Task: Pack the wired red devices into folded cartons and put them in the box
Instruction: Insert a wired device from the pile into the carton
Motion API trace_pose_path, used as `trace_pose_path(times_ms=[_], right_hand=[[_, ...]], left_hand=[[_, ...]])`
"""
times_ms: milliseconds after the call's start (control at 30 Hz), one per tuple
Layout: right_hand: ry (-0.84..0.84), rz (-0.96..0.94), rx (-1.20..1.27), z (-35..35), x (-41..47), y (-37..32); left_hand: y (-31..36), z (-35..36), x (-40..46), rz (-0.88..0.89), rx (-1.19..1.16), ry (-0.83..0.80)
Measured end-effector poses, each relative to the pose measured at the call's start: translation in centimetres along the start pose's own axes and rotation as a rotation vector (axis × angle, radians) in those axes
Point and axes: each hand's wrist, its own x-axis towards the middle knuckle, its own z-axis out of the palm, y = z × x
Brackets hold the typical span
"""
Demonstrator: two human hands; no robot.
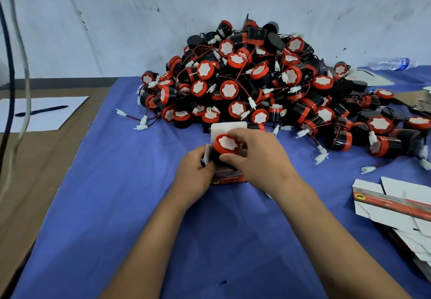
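On the blue cloth (144,205) covering the surface, near the middle, both hands work one wired red device (226,146) into a small carton (229,178). The device has a black cylindrical body, a bright red cap and a white, scalloped sticker on its round face, which tilts up toward the camera. The left hand (198,175) curls its fingers round the carton's left side and a white flap, gripping it. The right hand (261,161) closes over the device from the right, thumb pressed against the red rim. The carton is white inside, with a rounded white flap standing up behind the device and a red printed band with a yellow emblem along its near edge.

Just behind the hands rises a large pile of devices (256,77) of the same kind, heaped against the pale wall, their thin red and black wires ending in small white connectors that spill onto the cloth. At the right edge lies a stack of flat cartons (396,207), white with the same red band. Far left, a pen (42,110) rests on a white sheet of paper (51,121), and a plastic bottle (389,63) lies at the far right.
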Motion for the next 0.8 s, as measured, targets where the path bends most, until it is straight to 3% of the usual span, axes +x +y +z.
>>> trace_pose_path(times_ms=[133, 333, 633, 800], right_hand=[[0.086, -0.003, -0.091, 0.6, -0.3, 0.0], [0.018, -0.167, -0.228, 1.0, -0.7, -0.9], [0.002, -0.216, -0.199, 2.9, -1.1, 0.8], [0.168, -0.148, -0.127, 0.8, -1.7, 1.1]], left_hand=[[0.2, 0.0, 0.0, -0.099, -0.179, -0.037], [0.1, 0.3, 0.0, -0.117, -0.302, -0.078], [-0.1, 2.0, 0.2, -0.095, -0.165, 0.133], [-0.7, 2.1, 0.5, -0.075, -0.103, 0.152]])
